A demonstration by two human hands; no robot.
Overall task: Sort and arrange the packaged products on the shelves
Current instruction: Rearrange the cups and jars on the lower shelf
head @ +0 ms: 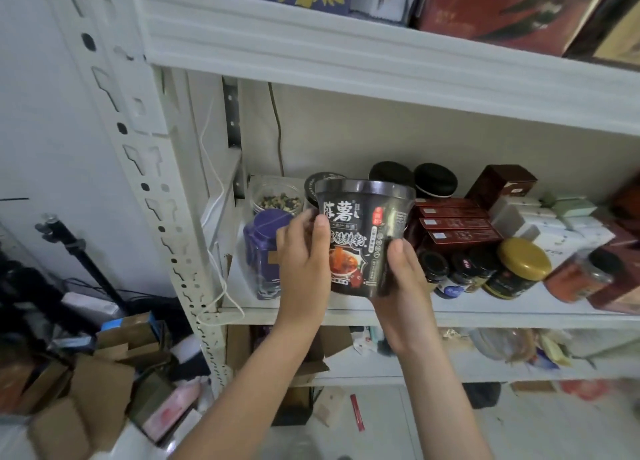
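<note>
We hold the black noodle cup [363, 237] upright between both hands, in front of the middle shelf [485, 312]. Our left hand [303, 262] grasps its left side, thumb across the label; our right hand [403, 286] cradles its lower right, thumb against the wall. The purple-lidded jar [265, 251] stands just left.

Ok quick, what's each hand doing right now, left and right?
Left hand: holding the black noodle cup by its left side.
Right hand: holding the same cup at its lower right.
</note>
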